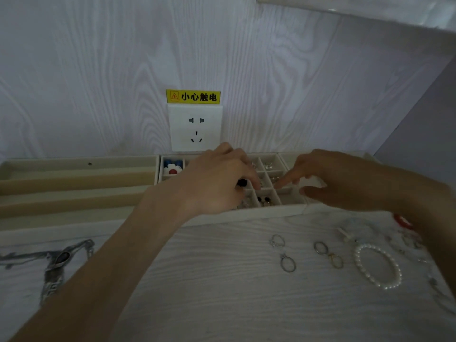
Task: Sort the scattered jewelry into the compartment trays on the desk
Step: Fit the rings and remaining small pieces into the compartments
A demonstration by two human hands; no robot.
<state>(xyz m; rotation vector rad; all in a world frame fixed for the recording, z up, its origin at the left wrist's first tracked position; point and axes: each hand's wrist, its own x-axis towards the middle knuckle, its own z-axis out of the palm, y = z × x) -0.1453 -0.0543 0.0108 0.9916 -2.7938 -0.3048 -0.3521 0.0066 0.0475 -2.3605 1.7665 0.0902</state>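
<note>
A beige grid tray (271, 159) stands against the wall, with small earrings in several cells and blue and white flower pieces (172, 166) in its far left cell. Over its middle, my left hand (217, 183) curls its fingers round a small black piece (242, 182). My right hand (340, 178) hovers over the tray's right side, fingers stretched left, nothing visible in them. A long-slot tray (74, 180) lies to the left. On the desk lie several rings (287, 263), a pearl bracelet (377, 267) and a red piece (402, 222).
A dark metal ornament (58, 262) lies on the desk at the front left. A wall socket (195, 127) with a yellow warning label sits just behind the trays. More small beads and chains lie under my right forearm at the desk's right edge.
</note>
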